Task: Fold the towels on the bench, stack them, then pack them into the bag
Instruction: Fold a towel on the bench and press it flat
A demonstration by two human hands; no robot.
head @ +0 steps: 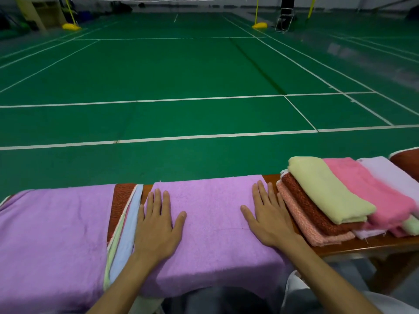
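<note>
A lilac towel [210, 218] lies spread flat over the wooden bench [362, 245] in front of me. My left hand [156, 225] presses flat on its left part and my right hand [267, 216] presses flat on its right part, fingers straight. To the left lies another lilac towel [54, 234] over a pile whose rust-red, cream and pale blue edges [123, 223] show. On the right sits a stack of folded towels: pale yellow [326, 189] on top, rust-red [310, 209] and salmon [303, 223] beneath, with pink [371, 191] and pale lavender [390, 173] beside. No bag is in view.
A green badminton court floor [204, 71] with white lines stretches beyond the bench. Yellow net-post bases [259, 25] and a dark chair [285, 17] stand far off. A rust-red cloth edge [405, 162] shows at the far right.
</note>
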